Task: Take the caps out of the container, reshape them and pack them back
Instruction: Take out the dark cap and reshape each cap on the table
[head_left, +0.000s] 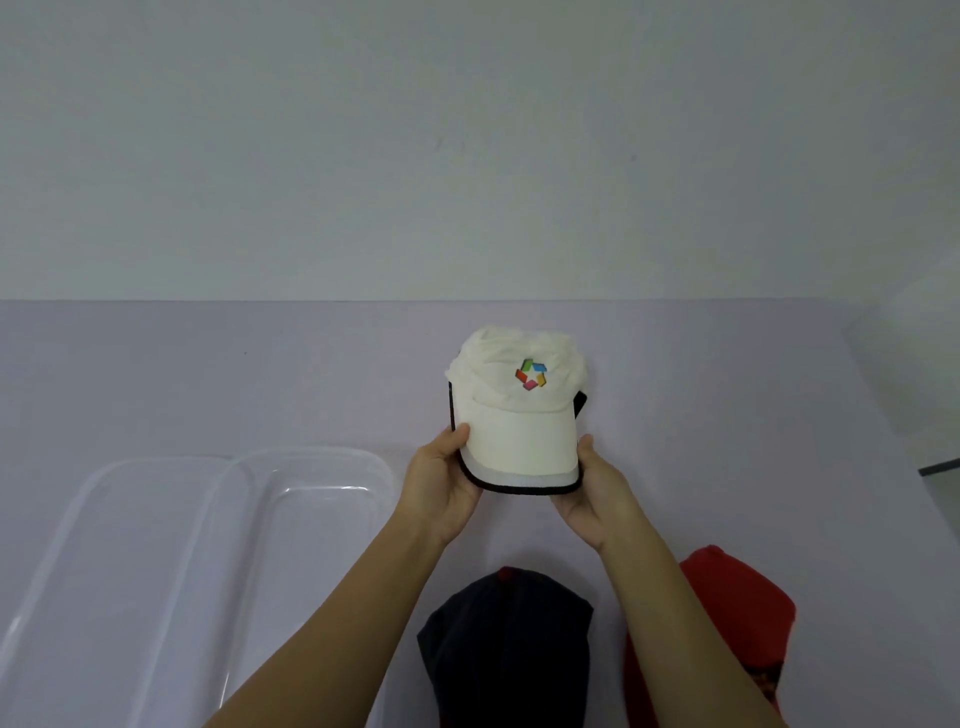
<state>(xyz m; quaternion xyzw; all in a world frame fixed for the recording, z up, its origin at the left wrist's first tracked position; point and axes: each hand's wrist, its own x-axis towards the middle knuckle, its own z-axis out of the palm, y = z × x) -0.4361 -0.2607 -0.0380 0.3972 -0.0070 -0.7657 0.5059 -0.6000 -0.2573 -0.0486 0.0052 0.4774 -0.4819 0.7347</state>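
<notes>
Above table (208, 374), white cap (519, 410) held by brim: left hand (441, 483), right hand (597, 493) each pinch brim edge, likely bending curve. Black cap (498, 639), red cap (722, 618) wait near; container (156, 519) left.

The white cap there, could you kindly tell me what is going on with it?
A person grips the white cap by its brim, left hand on one side, right hand on the other, logo facing the camera. A black cap and a red cap lie on the table nearer the person. The clear container sits to the left, with no caps visible in it.
</notes>
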